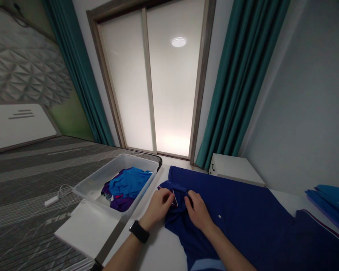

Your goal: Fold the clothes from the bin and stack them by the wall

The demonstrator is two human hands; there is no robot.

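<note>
A navy blue shirt (243,210) lies spread over a white tabletop, bunched and wrinkled at its left end. There my left hand (160,205), with a black watch on the wrist, pinches a fold of cloth beside a white and dark red trim. Close by on the right, my right hand (197,211) has its fingers curled on the same bunched cloth; its fingertips are partly lost in the folds. A similar striped trim runs along the shirt's edge at the far right. A light blue patch shows near the bottom, between my forearms.
On the left, a clear plastic bin (94,177) holds crumpled blue and purple clothes (130,182). It stands by a grey patterned mattress (22,180), where a white cable plug (51,201) lies. Folded blue clothes (327,205) sit at the right; a white cabinet (237,167) stands behind.
</note>
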